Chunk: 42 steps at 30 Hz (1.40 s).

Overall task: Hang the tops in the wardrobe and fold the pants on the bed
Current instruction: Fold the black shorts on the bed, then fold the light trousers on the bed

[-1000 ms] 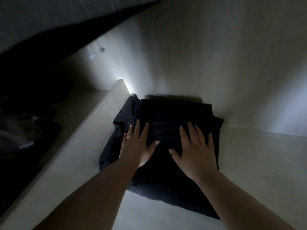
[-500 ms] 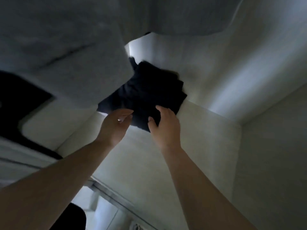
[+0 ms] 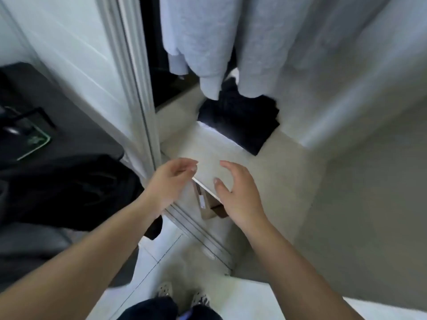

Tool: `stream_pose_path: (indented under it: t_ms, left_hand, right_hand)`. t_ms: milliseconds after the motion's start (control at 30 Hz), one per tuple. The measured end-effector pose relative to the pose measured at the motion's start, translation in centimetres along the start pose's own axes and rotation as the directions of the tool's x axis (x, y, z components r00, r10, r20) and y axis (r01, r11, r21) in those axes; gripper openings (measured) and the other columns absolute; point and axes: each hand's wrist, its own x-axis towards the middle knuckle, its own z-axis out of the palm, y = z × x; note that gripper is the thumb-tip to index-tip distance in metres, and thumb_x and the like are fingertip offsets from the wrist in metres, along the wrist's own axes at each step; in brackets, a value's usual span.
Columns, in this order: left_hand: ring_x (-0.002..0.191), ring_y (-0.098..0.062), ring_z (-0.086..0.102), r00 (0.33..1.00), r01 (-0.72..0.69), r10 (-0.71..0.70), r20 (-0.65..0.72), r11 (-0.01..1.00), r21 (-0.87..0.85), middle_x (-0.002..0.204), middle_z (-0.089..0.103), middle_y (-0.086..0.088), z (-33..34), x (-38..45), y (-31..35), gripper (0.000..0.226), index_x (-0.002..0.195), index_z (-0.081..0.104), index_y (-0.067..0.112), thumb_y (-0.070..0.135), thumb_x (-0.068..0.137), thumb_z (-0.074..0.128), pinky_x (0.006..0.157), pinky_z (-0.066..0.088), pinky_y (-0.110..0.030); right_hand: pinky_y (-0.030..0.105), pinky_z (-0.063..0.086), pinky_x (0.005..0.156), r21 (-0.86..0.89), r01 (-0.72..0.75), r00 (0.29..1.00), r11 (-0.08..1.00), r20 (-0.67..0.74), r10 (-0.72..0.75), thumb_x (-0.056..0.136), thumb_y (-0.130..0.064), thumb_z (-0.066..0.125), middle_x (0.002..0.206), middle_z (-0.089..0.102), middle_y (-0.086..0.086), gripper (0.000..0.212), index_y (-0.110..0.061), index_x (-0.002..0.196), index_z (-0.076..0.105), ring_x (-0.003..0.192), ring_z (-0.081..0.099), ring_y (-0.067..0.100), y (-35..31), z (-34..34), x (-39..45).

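A stack of folded dark pants point(image 3: 240, 122) lies on the pale wardrobe shelf point(image 3: 208, 158), at its back. Light grey tops point(image 3: 208, 42) hang above and cover the stack's far edge. My left hand point(image 3: 171, 181) and my right hand point(image 3: 238, 192) hover over the shelf's front edge, well short of the pants. Both hands are empty, with their fingers loosely bent.
The wardrobe's white door frame point(image 3: 136, 88) stands to the left. A dark chair with black cloth point(image 3: 69, 188) over it is at the left, beside a dark desk point(image 3: 46, 125). The wardrobe's side wall point(image 3: 358, 158) rises at the right. My feet point(image 3: 182, 296) stand on the white floor.
Both hands have left the folded pants and drawn back out of the wardrobe. My view has pulled back from the dark shelf to the doorway.
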Motion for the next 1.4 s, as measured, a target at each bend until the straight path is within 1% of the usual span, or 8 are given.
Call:
stream_pose_path:
  t_ms: [200, 300, 400, 467, 567, 800, 1000, 1400]
  left_hand:
    - [0.101, -0.007, 0.065, 0.985, 0.064, -0.073, -0.155, 0.996, -0.064, 0.102, 0.071, 0.010, -6.4, -11.7, -0.4, 0.012, 0.100, 0.068, 0.035, 0.035, 0.091, 0.060, 0.097, 0.048, -0.034]
    - [0.100, -0.003, 0.065, 0.953, 0.086, -0.123, -0.277, 0.986, -0.141, 0.101, 0.072, 0.013, -8.1, -17.8, -2.0, 0.012, 0.101, 0.067, 0.036, 0.036, 0.091, 0.060, 0.097, 0.048, -0.033]
    - [0.091, 0.003, 0.065, 0.880, 0.094, -0.179, -0.440, 0.974, -0.208, 0.097, 0.072, 0.013, -9.0, -24.1, -4.1, 0.013, 0.102, 0.066, 0.036, 0.038, 0.090, 0.060, 0.080, 0.051, -0.018]
    - [0.085, 0.003, 0.065, 0.798, 0.113, -0.242, -0.552, 0.960, -0.258, 0.094, 0.072, 0.015, -9.4, -29.4, -5.8, 0.013, 0.102, 0.065, 0.036, 0.039, 0.090, 0.059, 0.065, 0.049, -0.012]
    - [0.092, -0.013, 0.068, 0.686, 0.102, -0.305, -0.660, 0.939, -0.327, 0.095, 0.073, 0.004, -9.7, -35.9, -7.8, 0.014, 0.104, 0.065, 0.030, 0.032, 0.092, 0.059, 0.083, 0.054, -0.033]
    - [0.092, -0.008, 0.067, 0.352, -0.005, -0.423, -0.835, 0.891, -0.453, 0.095, 0.073, 0.006, -11.3, -52.1, -12.4, 0.010, 0.099, 0.067, 0.031, 0.029, 0.092, 0.061, 0.085, 0.049, -0.032]
    - [0.097, -0.014, 0.067, 0.172, -0.084, -0.485, -0.857, 0.860, -0.503, 0.097, 0.073, 0.008, -14.6, -65.0, -15.7, 0.024, 0.090, 0.069, 0.046, 0.056, 0.069, 0.064, 0.092, 0.048, -0.039]
    - [0.096, -0.010, 0.068, -0.093, -0.225, -0.520, -0.849, 0.842, -0.490, 0.099, 0.073, 0.009, -23.3, -83.4, -21.5, 0.012, 0.102, 0.067, 0.030, 0.031, 0.092, 0.060, 0.093, 0.050, -0.037]
  right_hand:
    - [-0.003, 0.023, 0.094, 0.112, 0.153, 0.968, 0.982, 0.184, -0.172, 0.090, -0.030, 0.058, 0.127, 0.045, -0.021, 0.048, -0.028, 0.136, 0.045, 0.114, 0.034, -0.015, -6.1, 1.0, -5.7]
    - [0.026, 0.040, 0.104, 0.155, 0.172, 0.923, 0.973, 0.319, -0.214, 0.090, -0.038, 0.056, 0.129, 0.043, -0.028, 0.047, -0.037, 0.135, 0.043, 0.121, 0.041, -0.008, -8.1, 2.1, -8.7]
    - [0.015, 0.035, 0.099, 0.210, 0.260, 0.857, 0.942, 0.399, -0.326, 0.089, -0.035, 0.059, 0.131, 0.046, -0.025, 0.049, -0.037, 0.136, 0.043, 0.121, 0.039, -0.011, -9.9, 4.0, -11.9]
    - [0.010, 0.032, 0.096, 0.274, 0.294, 0.782, 0.916, 0.482, -0.396, 0.090, -0.032, 0.059, 0.134, 0.047, -0.021, 0.052, -0.037, 0.138, 0.040, 0.123, 0.039, -0.012, -11.5, 5.7, -15.0]
    - [0.017, 0.033, 0.101, 0.353, 0.304, 0.670, 0.885, 0.581, -0.462, 0.091, -0.030, 0.059, 0.135, 0.047, -0.019, 0.053, -0.038, 0.139, 0.037, 0.126, 0.040, -0.009, -13.4, 8.0, -18.9]
    - [0.014, 0.034, 0.098, 0.458, 0.370, 0.350, 0.808, 0.737, -0.578, 0.091, -0.024, 0.060, 0.131, 0.051, -0.016, 0.051, -0.032, 0.138, 0.041, 0.121, 0.045, -0.008, -19.6, 15.2, -30.4]
    - [0.014, 0.035, 0.097, 0.501, 0.398, 0.135, 0.769, 0.796, -0.589, 0.091, -0.022, 0.059, 0.130, 0.052, -0.011, 0.049, -0.029, 0.136, 0.043, 0.118, 0.047, -0.007, -26.4, 22.7, -42.0]
    - [0.015, 0.035, 0.094, 0.571, 0.452, -0.167, 0.685, 0.809, -0.564, 0.092, -0.030, 0.057, 0.129, 0.050, -0.016, 0.046, -0.036, 0.135, 0.041, 0.119, 0.047, -0.005, -36.2, 34.0, -58.9]
